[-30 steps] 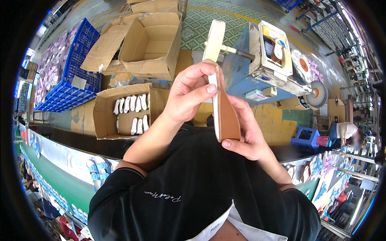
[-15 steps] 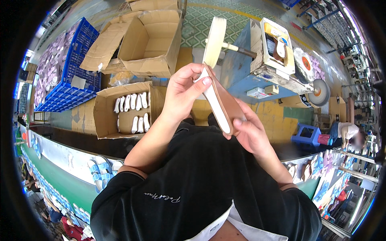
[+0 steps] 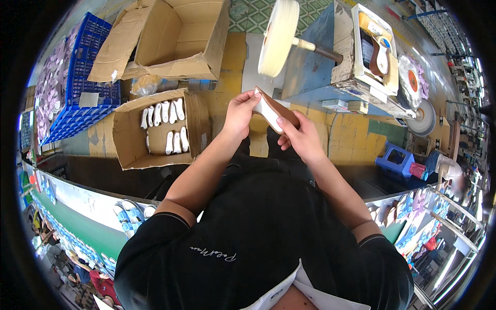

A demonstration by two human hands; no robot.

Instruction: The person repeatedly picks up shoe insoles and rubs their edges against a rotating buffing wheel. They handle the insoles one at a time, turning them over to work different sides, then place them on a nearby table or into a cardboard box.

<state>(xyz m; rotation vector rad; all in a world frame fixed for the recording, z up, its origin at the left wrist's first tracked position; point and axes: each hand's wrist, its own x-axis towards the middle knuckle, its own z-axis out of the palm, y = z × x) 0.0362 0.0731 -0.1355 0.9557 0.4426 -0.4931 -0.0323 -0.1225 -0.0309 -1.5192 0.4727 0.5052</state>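
Observation:
Both of my hands grip one shoe sole (image 3: pixel 271 107), brown on one face and white on the other, held tilted in front of my chest. My left hand (image 3: pixel 239 114) pinches its upper left end. My right hand (image 3: pixel 300 135) wraps its lower right end with a finger across the brown side. Just above the sole hangs a cream buffing wheel (image 3: pixel 271 37) on a metal shaft, apart from it.
A blue machine body (image 3: pixel 310 72) carries a tray (image 3: pixel 361 77) of shoe parts at the right. An open cardboard box (image 3: pixel 126 142) with several white soles sits at the left, a larger empty box (image 3: pixel 170 36) behind it, a blue crate (image 3: pixel 77 82) beside, a blue stool (image 3: pixel 395 157) right.
The sole has dropped from upright near the wheel and tipped toward flat, lower in front of me. My left hand has slid to its upper end; my right hand has closed over its lower end.

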